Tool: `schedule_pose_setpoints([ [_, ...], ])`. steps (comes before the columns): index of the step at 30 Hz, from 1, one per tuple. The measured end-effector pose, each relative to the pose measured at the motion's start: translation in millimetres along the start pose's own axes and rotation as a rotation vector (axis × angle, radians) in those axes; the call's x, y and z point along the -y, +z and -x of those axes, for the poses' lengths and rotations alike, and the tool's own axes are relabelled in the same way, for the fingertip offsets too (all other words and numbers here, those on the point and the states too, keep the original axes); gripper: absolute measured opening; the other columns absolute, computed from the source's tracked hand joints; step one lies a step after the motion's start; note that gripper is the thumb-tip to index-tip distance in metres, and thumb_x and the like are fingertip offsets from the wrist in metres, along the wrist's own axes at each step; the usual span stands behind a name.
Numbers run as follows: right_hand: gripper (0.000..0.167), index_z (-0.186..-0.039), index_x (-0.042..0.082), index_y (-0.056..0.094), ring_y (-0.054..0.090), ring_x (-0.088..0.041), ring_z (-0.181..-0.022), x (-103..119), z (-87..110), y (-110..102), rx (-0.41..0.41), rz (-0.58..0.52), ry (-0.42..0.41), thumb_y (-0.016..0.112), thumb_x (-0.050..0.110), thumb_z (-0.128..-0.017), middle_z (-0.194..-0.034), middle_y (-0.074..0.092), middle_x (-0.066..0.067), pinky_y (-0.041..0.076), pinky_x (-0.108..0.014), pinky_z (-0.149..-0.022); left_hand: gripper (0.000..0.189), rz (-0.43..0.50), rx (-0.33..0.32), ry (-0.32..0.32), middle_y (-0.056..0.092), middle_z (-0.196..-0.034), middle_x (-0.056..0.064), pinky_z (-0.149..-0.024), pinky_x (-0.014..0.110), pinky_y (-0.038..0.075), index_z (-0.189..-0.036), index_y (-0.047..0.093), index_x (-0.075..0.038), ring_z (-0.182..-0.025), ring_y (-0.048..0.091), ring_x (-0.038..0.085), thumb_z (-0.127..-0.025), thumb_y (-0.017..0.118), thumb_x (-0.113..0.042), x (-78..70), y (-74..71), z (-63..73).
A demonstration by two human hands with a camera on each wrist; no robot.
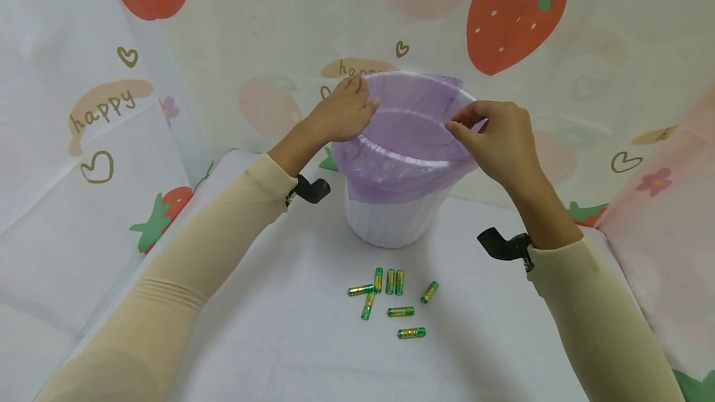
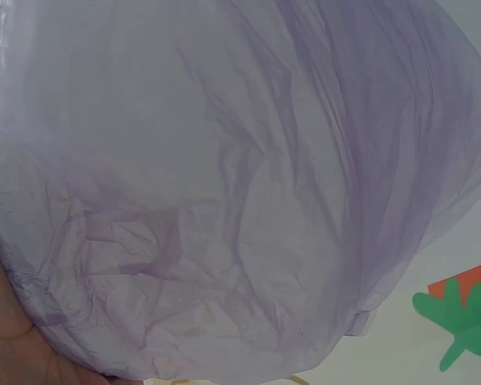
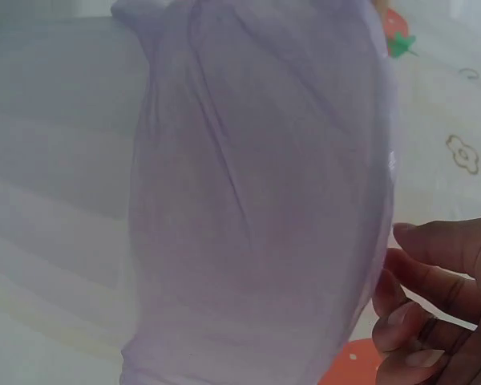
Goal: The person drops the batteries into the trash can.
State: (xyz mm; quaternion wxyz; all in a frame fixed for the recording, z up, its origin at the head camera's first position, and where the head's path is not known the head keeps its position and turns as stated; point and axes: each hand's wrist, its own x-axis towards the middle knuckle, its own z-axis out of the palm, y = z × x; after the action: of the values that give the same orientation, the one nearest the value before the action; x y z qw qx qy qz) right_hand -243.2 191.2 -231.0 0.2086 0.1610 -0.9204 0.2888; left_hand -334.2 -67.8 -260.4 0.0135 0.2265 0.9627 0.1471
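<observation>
A purple plastic bag (image 1: 402, 182) lines a white trash can (image 1: 393, 225) and folds over its rim. My left hand (image 1: 346, 109) holds the bag at the left rim, its thumb toward the inside; in the left wrist view only part of that hand (image 2: 20, 341) shows beside the wrinkled bag (image 2: 248, 200). At the right rim my right hand (image 1: 499, 138) pinches the bag edge with thumb and curled fingers. The right wrist view shows those fingers (image 3: 401, 317) at the edge of the bag (image 3: 256, 192).
Several green-and-yellow batteries (image 1: 400, 311) lie scattered on the white tablecloth (image 1: 313, 340) in front of the can. Behind stands a hanging cloth (image 1: 290, 23) printed with strawberries, hearts and "happy". Each wrist carries a black camera mount (image 1: 505, 245).
</observation>
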Motion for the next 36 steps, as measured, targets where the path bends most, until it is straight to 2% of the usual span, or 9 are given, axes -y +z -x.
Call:
schedule_pose_setpoints([
  [9, 0.016, -0.092, 0.007, 0.079, 0.057, -0.01, -0.059, 2.0, 36.4, -5.9, -0.069, -0.065, -0.012, 0.075, 0.023, -0.092, -0.082, 0.073, -0.006, 0.039, -0.017, -0.046, 0.068, -0.004, -0.003, 0.003, -0.005, -0.167, 0.025, -0.126, 0.038, -0.004, -0.157, 0.004, 0.012, -0.155, -0.006, 0.035, -0.111, 0.015, -0.038, -0.7, 0.1, 1.4],
  [17, 0.019, -0.093, 0.008, 0.078, 0.061, -0.011, -0.069, -3.8, 68.3, 1.1, -0.069, -0.077, -0.008, 0.075, 0.026, -0.094, -0.085, 0.074, -0.003, 0.044, -0.015, -0.052, 0.068, -0.025, 0.01, 0.004, -0.004, -0.166, 0.026, -0.126, 0.037, -0.005, -0.156, 0.004, 0.013, -0.155, -0.006, 0.035, -0.111, 0.014, -0.037, -2.3, -1.7, 2.7],
  [26, 0.017, -0.087, 0.011, 0.078, 0.061, -0.013, -0.066, -11.3, 103.2, 15.3, -0.022, -0.129, 0.049, 0.076, 0.027, -0.093, -0.078, 0.072, 0.0, 0.043, -0.019, -0.045, 0.068, -0.015, 0.01, -0.005, -0.003, -0.167, 0.026, -0.127, 0.038, -0.004, -0.157, 0.004, 0.012, -0.155, -0.006, 0.035, -0.111, 0.015, -0.038, -3.6, -2.1, 3.7],
  [30, 0.019, -0.085, 0.012, 0.076, 0.059, -0.014, -0.061, -20.0, 115.4, 22.0, 0.012, -0.156, 0.105, 0.074, 0.028, -0.095, -0.072, 0.069, 0.0, 0.039, -0.021, -0.041, 0.068, -0.013, 0.007, -0.002, -0.003, -0.166, 0.026, -0.126, 0.038, -0.004, -0.156, 0.004, 0.012, -0.155, -0.006, 0.035, -0.111, 0.015, -0.037, -2.7, -2.0, 2.8],
  [36, 0.019, -0.086, 0.014, 0.075, 0.061, -0.017, -0.058, -35.8, 133.7, 34.4, 0.07, -0.182, 0.188, 0.072, 0.03, -0.096, -0.069, 0.068, 0.003, 0.043, -0.025, -0.043, 0.068, -0.013, 0.005, 0.0, -0.003, -0.167, 0.026, -0.126, 0.038, -0.004, -0.156, 0.005, 0.012, -0.155, -0.006, 0.036, -0.111, 0.016, -0.038, -2.0, -1.0, 1.2],
])
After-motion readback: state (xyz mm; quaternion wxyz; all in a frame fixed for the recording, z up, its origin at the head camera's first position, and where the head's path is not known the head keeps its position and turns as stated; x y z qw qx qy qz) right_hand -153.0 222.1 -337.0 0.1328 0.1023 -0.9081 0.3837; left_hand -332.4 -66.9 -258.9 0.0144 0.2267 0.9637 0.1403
